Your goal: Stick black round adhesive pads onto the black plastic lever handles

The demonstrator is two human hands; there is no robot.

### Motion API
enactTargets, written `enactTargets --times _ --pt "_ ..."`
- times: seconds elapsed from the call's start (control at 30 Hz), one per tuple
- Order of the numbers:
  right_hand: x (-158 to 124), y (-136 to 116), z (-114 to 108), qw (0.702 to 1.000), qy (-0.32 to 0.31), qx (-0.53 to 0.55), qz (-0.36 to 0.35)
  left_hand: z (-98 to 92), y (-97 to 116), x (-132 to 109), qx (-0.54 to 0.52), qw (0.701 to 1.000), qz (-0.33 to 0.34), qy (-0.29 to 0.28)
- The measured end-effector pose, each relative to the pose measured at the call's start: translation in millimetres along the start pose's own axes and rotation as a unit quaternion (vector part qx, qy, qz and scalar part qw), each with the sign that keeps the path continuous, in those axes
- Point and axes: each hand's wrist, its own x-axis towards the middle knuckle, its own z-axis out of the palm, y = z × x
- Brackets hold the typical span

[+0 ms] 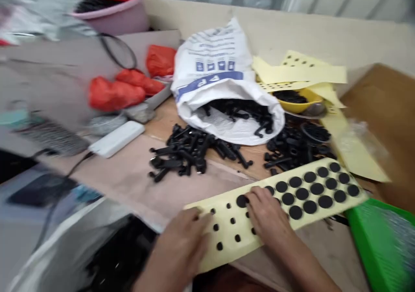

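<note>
I'm watching my left hand and right hand lying open and flat, gripping nothing, on a pale yellow sheet of black round pads at bottom centre of the worktop, and it's looking light and bendy, best taken by its edge.

A single view is taken from the person's head, angled forward and down, with the left hand and right hand seen close below.
</note>
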Motion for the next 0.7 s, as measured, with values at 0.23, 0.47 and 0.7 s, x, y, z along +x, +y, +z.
enactTargets --times 0.23,0.47,0.7 --pt "-5 15 23 0.998 0.012 0.019 -0.052 50.0 44 46 0.125 0.987 0.074 -0.074" --pt "2 6 17 0.998 0.039 0.050 0.011 53.6 40 46 0.122 0.987 0.090 -0.058" --pt "12 -7 4 0.992 -0.014 0.106 0.067 68.0 28 47 0.132 0.986 0.097 -0.043"
